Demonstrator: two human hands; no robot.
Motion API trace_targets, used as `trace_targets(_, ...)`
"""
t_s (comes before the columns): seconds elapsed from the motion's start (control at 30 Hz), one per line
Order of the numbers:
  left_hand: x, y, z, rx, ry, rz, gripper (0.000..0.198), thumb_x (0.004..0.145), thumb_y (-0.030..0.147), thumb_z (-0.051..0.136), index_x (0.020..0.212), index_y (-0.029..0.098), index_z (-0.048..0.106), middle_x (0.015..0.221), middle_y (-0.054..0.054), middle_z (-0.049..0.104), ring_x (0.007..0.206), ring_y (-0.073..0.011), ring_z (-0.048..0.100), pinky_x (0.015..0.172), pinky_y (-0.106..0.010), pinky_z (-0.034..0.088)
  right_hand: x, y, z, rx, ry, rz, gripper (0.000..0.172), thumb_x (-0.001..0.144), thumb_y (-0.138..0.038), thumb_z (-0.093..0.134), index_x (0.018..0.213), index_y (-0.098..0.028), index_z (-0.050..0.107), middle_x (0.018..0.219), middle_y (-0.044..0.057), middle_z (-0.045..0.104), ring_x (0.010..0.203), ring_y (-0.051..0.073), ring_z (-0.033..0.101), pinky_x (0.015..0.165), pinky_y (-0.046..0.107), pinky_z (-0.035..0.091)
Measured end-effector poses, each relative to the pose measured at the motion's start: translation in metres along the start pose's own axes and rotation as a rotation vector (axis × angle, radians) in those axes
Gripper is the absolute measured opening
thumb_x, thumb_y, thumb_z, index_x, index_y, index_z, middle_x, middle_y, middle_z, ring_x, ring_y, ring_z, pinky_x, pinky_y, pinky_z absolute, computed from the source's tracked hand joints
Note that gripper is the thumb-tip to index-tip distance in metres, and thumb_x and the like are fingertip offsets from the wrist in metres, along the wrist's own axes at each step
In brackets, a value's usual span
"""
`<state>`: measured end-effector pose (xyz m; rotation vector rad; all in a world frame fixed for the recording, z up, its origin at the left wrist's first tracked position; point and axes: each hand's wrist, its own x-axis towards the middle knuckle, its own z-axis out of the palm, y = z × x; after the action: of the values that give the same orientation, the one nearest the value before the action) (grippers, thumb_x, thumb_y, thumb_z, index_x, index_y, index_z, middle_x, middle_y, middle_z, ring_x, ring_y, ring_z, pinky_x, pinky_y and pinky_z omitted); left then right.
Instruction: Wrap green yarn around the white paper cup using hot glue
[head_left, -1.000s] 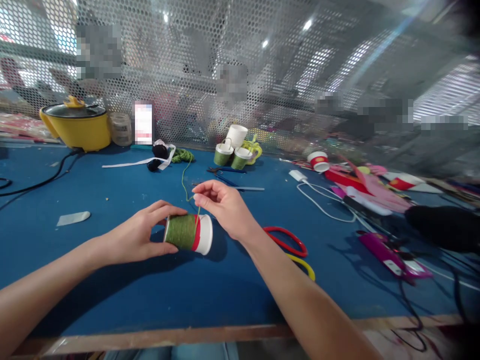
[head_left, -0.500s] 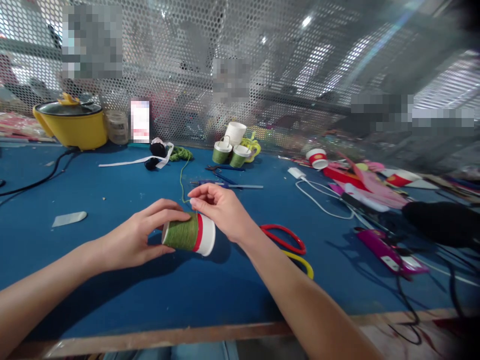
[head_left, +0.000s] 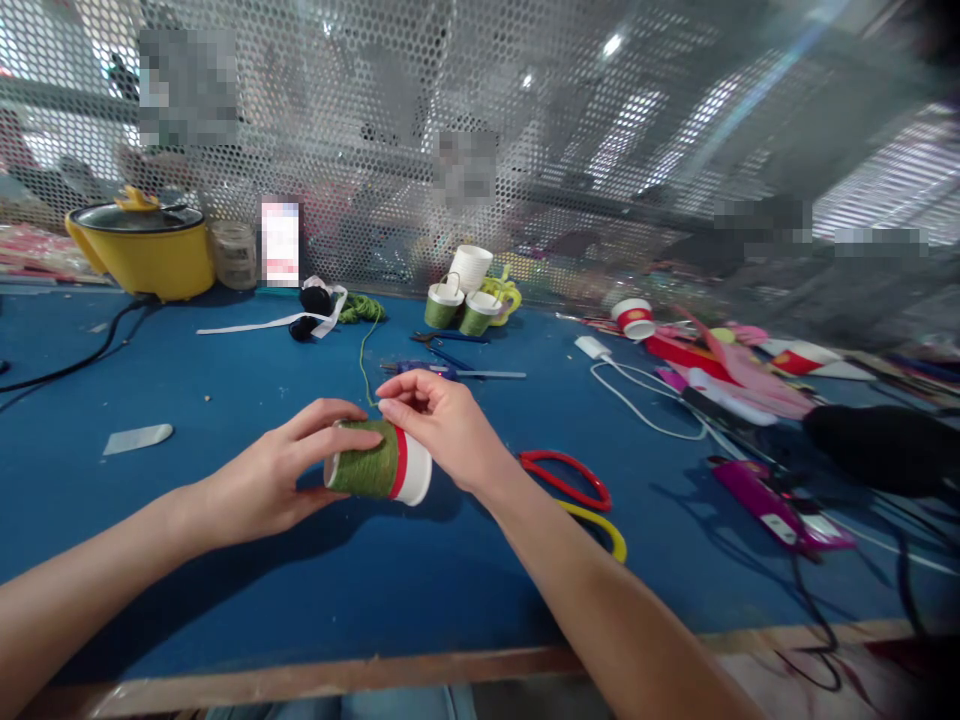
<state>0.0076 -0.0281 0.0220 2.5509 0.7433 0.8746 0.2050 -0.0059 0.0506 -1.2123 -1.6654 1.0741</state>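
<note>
Blue worktop (head_left: 225, 600) spans the lower frame. At centre, the left hand (head_left: 277, 480) clasps the yarn-wrapped cup (head_left: 379, 468), which lies on its side. The right hand (head_left: 442, 430), pinching the green strand (head_left: 362, 360), has dropped onto the cup, so the strand now lies against the wraps.

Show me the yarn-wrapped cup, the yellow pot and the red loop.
yarn-wrapped cup (head_left: 367, 472), head view, on its green yarn wrap.
yellow pot (head_left: 146, 264), head view, on its front wall.
red loop (head_left: 577, 465), head view, on its upper band.
</note>
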Motion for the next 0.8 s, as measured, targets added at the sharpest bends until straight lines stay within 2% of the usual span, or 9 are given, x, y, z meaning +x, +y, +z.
trace_targets(0.27, -0.002, -0.001, 0.001, 0.034, 0.018, 0.023, 0.045, 0.082, 0.007, 0.051, 0.123, 0.026, 0.043, 0.125, -0.011, 0.044, 0.113, -0.0222, 0.050, 0.090, -0.037, 0.049, 0.001, 0.001, 0.001, 0.020, 0.003, 0.011, 0.010, 0.072, -0.021, 0.062, 0.082, -0.019, 0.059, 0.076, 0.000, 0.060, 0.073, 0.012, 0.056, 0.074, 0.029, 0.047)
trace_targets(0.4, -0.002, -0.003, 0.002, 0.051, 0.024, 0.049, 0.042, 0.084, 0.005, 0.047, 0.122, 0.024, 0.043, 0.125, -0.010, 0.042, 0.114, -0.0205, 0.048, 0.091, -0.034, 0.048, 0.002, 0.004, 0.000, 0.042, -0.010, 0.067, 0.020, 0.071, -0.022, 0.064, 0.090, -0.018, 0.058, 0.086, 0.002, 0.060, 0.082, 0.014, 0.057, 0.079, 0.030, 0.045)
trace_targets(0.5, -0.001, -0.005, 0.002, 0.084, 0.048, 0.064, 0.042, 0.084, 0.003, 0.045, 0.121, 0.023, 0.043, 0.125, -0.010, 0.040, 0.115, -0.0206, 0.046, 0.093, -0.035, 0.046, 0.003, 0.006, -0.002, 0.108, -0.058, 0.156, 0.025, 0.076, -0.036, 0.062, 0.093, -0.017, 0.056, 0.091, 0.004, 0.060, 0.082, 0.014, 0.058, 0.076, 0.030, 0.046)
trace_targets(0.63, 0.000, -0.009, 0.000, 0.090, 0.127, 0.034, 0.040, 0.084, 0.004, 0.047, 0.119, 0.023, 0.043, 0.122, -0.010, 0.040, 0.112, -0.0215, 0.046, 0.092, -0.037, 0.046, 0.002, 0.004, -0.010, 0.251, -0.191, 0.229, 0.038, 0.080, -0.053, 0.051, 0.092, -0.018, 0.056, 0.085, 0.004, 0.062, 0.079, 0.015, 0.059, 0.072, 0.029, 0.047)
trace_targets(0.7, 0.001, -0.011, -0.001, 0.074, 0.152, 0.006, 0.039, 0.084, 0.006, 0.049, 0.119, 0.022, 0.043, 0.119, -0.010, 0.041, 0.111, -0.0219, 0.046, 0.092, -0.038, 0.045, 0.002, 0.002, -0.014, 0.274, -0.249, 0.240, 0.038, 0.078, -0.052, 0.057, 0.094, -0.018, 0.057, 0.089, 0.005, 0.062, 0.083, 0.016, 0.058, 0.072, 0.029, 0.048)
trace_targets(0.8, 0.001, -0.013, -0.001, 0.019, 0.131, -0.038, 0.039, 0.082, 0.011, 0.054, 0.118, 0.023, 0.043, 0.119, -0.011, 0.041, 0.114, -0.0240, 0.044, 0.095, -0.042, 0.042, 0.002, 0.001, -0.016, 0.228, -0.267, 0.253, 0.035, 0.075, -0.044, 0.063, 0.097, -0.018, 0.057, 0.093, 0.005, 0.061, 0.083, 0.016, 0.058, 0.069, 0.028, 0.049)
